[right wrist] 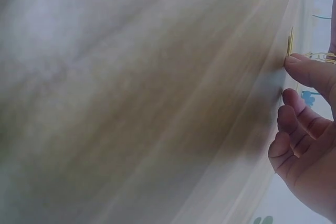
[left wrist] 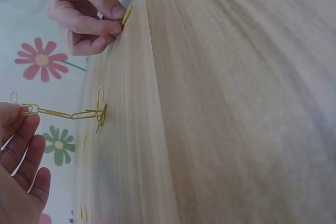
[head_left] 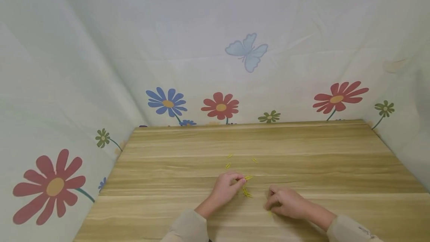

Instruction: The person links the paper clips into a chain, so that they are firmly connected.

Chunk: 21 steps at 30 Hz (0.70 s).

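- Left hand point(head_left: 226, 189): thumb and fingers pinch the upper part of a chain of linked yellow wire paper clips point(left wrist: 71, 115); the remaining fingers are loosely bent.
- Chain: runs steeply down from that grip to the wooden tabletop point(head_left: 322, 152), its lower links bunched there. It lies between the hands, just beside the left.
- Right hand point(head_left: 285, 201): thumb and fingertips pinch a single-looking slim yellow wire paper clip point(left wrist: 126, 15), held low by the tabletop. Contact with the wood cannot be confirmed.
- Governing relation, as judged: pinched clip against chain. From the right hand, the chain lies leftward and slightly farther from the person; clip and chain are apart.
- Axes: the pinched clip lies roughly along the tabletop, the chain steeply across it; a turn of the clip would probably be needed to align them.
- Three loose yellow paper clips point(head_left: 228, 165) lie beyond both hands, the left being nearer.
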Available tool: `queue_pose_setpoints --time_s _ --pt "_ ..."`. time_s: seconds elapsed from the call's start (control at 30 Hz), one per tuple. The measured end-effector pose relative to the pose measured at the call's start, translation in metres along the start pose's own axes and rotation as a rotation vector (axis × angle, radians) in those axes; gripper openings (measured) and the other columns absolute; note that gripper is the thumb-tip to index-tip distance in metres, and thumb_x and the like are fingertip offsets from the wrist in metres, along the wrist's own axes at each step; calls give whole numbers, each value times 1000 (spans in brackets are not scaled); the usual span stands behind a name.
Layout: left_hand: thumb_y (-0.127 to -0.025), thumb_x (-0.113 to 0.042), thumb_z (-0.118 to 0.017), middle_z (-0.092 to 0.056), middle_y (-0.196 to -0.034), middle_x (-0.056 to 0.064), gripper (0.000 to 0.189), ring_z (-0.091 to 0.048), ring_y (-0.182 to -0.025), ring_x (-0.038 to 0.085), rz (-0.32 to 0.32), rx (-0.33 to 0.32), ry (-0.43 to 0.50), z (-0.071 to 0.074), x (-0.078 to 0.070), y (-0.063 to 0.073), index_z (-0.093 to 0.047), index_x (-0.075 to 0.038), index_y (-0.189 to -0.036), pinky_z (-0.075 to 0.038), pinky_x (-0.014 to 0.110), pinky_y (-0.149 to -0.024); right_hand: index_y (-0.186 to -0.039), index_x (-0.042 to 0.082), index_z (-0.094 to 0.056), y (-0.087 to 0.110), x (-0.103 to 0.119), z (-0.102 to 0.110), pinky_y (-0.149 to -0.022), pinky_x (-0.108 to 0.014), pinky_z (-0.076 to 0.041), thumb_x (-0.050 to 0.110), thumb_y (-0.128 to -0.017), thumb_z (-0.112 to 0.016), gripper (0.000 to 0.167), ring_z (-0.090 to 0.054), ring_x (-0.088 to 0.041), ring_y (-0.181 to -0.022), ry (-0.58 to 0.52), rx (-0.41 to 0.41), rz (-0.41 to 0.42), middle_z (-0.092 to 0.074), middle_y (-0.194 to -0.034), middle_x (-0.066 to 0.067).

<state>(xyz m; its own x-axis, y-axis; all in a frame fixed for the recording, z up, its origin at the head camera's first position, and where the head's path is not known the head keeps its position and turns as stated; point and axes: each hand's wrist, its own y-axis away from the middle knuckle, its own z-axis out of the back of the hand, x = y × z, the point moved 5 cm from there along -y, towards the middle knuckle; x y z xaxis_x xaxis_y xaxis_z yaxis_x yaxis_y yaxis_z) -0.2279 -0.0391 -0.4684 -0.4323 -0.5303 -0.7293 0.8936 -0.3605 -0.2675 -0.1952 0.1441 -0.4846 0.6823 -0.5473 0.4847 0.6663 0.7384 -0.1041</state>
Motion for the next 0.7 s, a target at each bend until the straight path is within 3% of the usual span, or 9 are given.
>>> queue_pose_setpoints --time_s 0.4,0.7 --pt "-87 -27 -54 -68 -91 2 24 -62 -88 14 0 7 9 0 -1 0 -68 -8 -90 -48 31 -79 -73 21 -63 -3 0 -1 -61 -15 -42 11 -73 -67 11 -45 5 -71 -3 31 -48 -49 -81 14" --pt "-87 -27 -55 -68 -90 -1 22 -61 -87 11 -3 2 -18 0 -2 0 -69 -11 -89 -47 26 -79 -70 20 -60 -4 2 0 -60 -16 -41 9 -71 -66 14 -43 4 -68 -5 -1 -52 -50 -76 15"
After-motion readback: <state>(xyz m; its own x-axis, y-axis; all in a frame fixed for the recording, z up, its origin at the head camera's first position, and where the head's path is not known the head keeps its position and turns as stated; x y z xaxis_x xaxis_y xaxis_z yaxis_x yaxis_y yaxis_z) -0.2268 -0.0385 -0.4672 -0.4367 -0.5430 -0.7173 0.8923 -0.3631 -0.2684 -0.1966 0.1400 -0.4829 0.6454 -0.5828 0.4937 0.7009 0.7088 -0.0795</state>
